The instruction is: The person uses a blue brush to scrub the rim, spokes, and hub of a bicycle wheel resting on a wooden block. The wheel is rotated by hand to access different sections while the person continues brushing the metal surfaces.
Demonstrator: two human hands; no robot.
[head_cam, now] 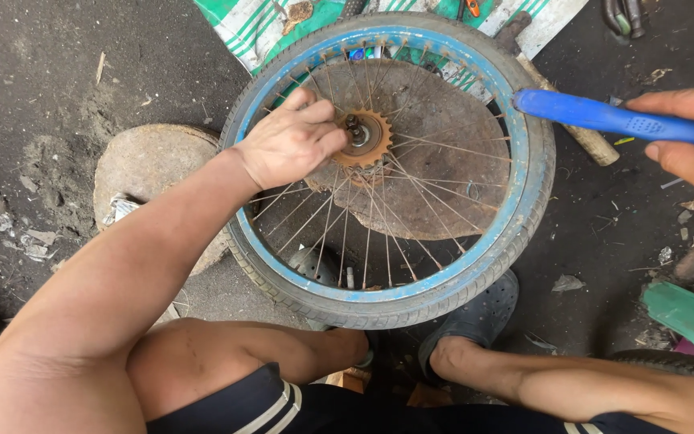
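**Lever at the rim, fist on the hub: mind the slip**

Your left hand is clenched over the spokes right beside the rusty sprocket, knuckles up, pinning the wheel down. Whether there's anything inside that fist, I can't tell. Your right hand is wrapped around the blue tool, whose tip sits on the rim at the wheel's far right edge, where the tyre meets the blue metal.

The wheel lies flat, its middle resting on a round wooden block, with your sandalled foot tucked just under the near edge.

Now the risks. That tip rests on a narrow lip: if you lean on the handle and the tip isn't properly under the tyre's edge, it will likely skate off, and your right hand goes with it. The block props only the middle, so a hard push at the rim could tip the wheel up on the opposite side, and your left fist is all that's stopping it. Those fingers sit close to the sprocket teeth and the thin spokes; a sudden jolt could drive the knuckles into them. Push the tip too deep and you may pinch whatever lies inside the tyre. And your toes are right below the rim.
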